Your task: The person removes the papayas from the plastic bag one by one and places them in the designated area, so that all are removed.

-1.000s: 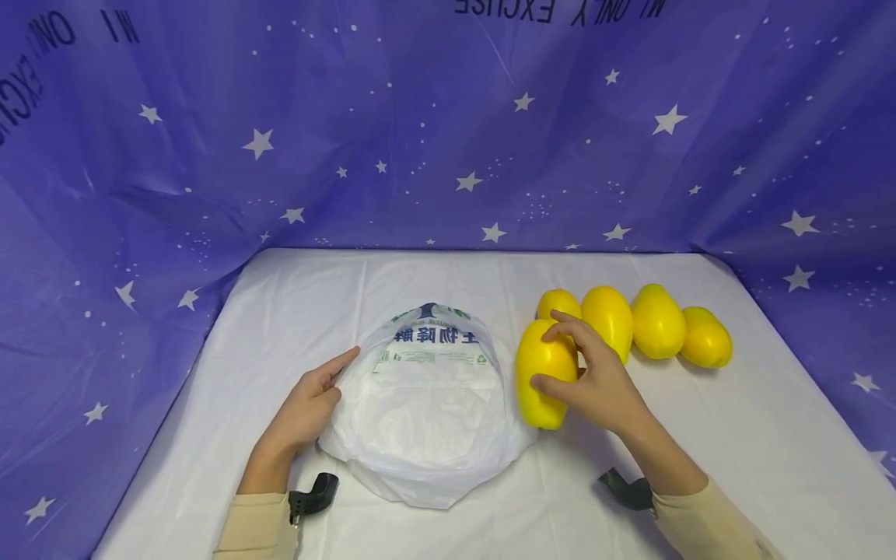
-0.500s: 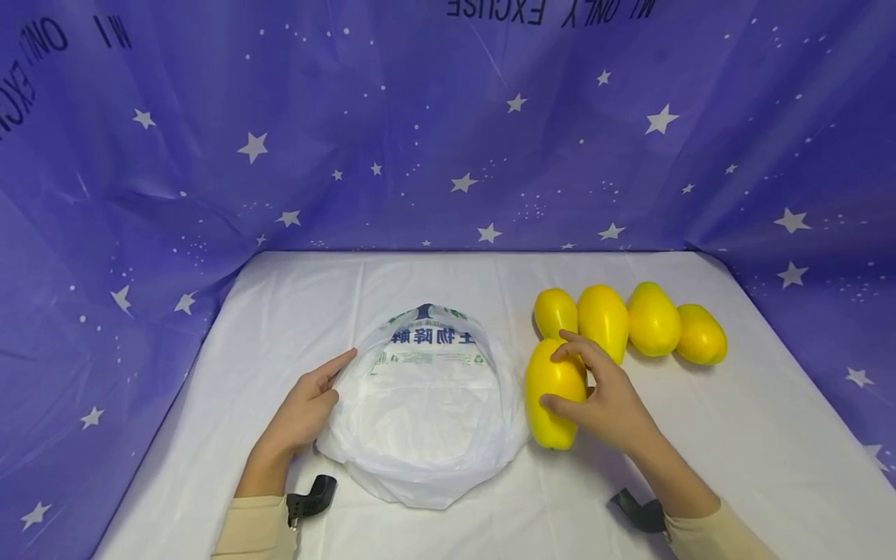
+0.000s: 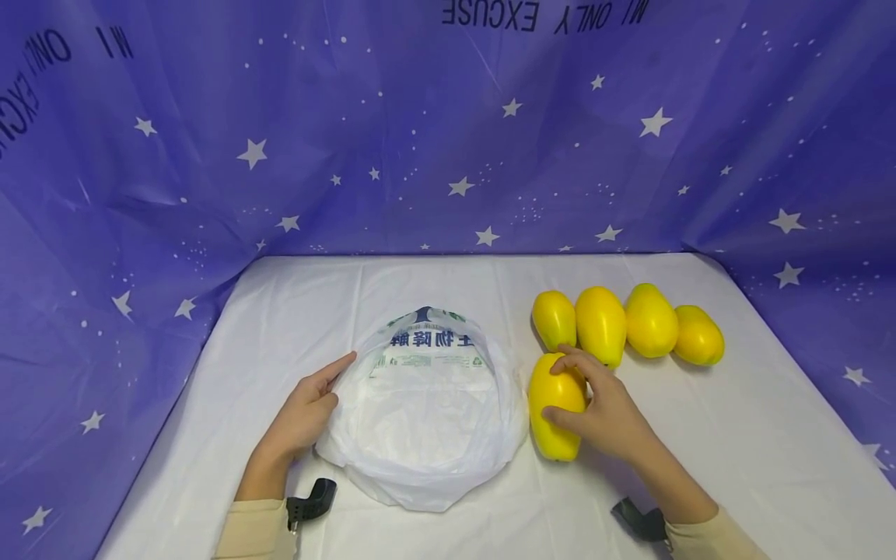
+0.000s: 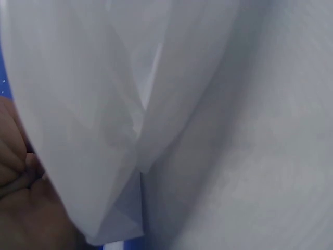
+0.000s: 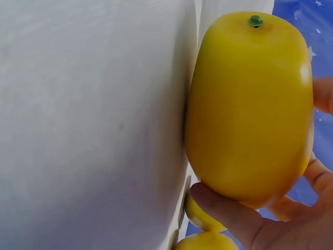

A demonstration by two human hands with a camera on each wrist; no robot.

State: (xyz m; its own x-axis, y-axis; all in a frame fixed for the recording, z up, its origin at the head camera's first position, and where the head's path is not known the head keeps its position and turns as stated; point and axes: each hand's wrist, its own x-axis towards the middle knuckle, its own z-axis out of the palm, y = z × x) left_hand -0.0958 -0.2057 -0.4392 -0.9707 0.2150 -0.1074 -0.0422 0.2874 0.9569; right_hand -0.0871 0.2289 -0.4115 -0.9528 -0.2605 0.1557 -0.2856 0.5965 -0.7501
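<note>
In the head view a white plastic bag (image 3: 427, 420) lies with its round mouth spread wide. My left hand (image 3: 304, 412) grips the bag's left side; in the left wrist view the bag's folds (image 4: 93, 130) partly hide the curled fingers (image 4: 15, 151). On the right, my right hand (image 3: 605, 400) holds a yellow papaya (image 3: 556, 408), with the thumb and fingers around it. Seen from the right wrist, this papaya (image 5: 250, 109) shows a green stem stub at one end and sits close against the white cloth. It stands just right of the bag.
Several more papayas (image 3: 651, 320) lie in a row behind the right hand. White cloth (image 3: 301, 288) covers the table. A purple curtain with stars (image 3: 448, 140) closes off the back and sides. Black wrist mounts (image 3: 311, 502) stick out from both beige sleeves.
My right hand has brought the papaya toward me and slightly right, down close to the cloth and apart from the row. My left hand and the bag have stayed nearly in place.
</note>
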